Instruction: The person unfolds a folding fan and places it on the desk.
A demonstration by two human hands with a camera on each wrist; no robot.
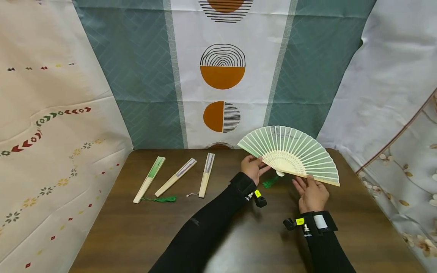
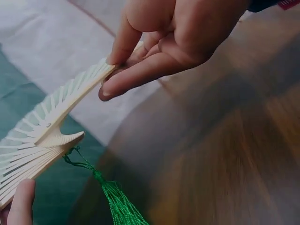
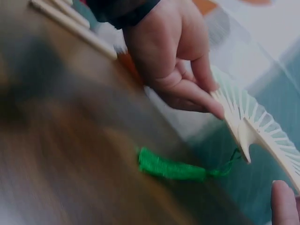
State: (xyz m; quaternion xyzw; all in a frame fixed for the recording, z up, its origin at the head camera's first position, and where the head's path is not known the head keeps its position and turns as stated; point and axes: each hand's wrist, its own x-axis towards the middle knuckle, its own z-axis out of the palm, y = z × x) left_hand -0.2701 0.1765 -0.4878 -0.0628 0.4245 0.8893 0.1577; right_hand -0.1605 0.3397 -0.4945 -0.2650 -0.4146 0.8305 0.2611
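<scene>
A spread folding fan (image 1: pixel 291 146), pale green with light ribs, is held up above the right part of the table. My left hand (image 1: pixel 252 168) pinches its left outer rib between thumb and fingers. At the opposite outer rib, my right hand (image 1: pixel 312 195) holds on with thumb and fingertips. The left wrist view catches the right hand (image 2: pixel 164 40) gripping the rib, and the right wrist view shows the left hand (image 3: pixel 171 61) doing likewise. From the fan's pivot dangles a green tassel (image 2: pixel 119 201).
Left on the brown table (image 1: pixel 164 235) lie three closed fans: a green one (image 1: pixel 150 178) with a green tassel (image 1: pixel 165 199), a grey-patterned one (image 1: pixel 175 177), and another (image 1: pixel 206 175) with a pale cord. Patterned cloths (image 1: pixel 143 76) hang behind and at both sides.
</scene>
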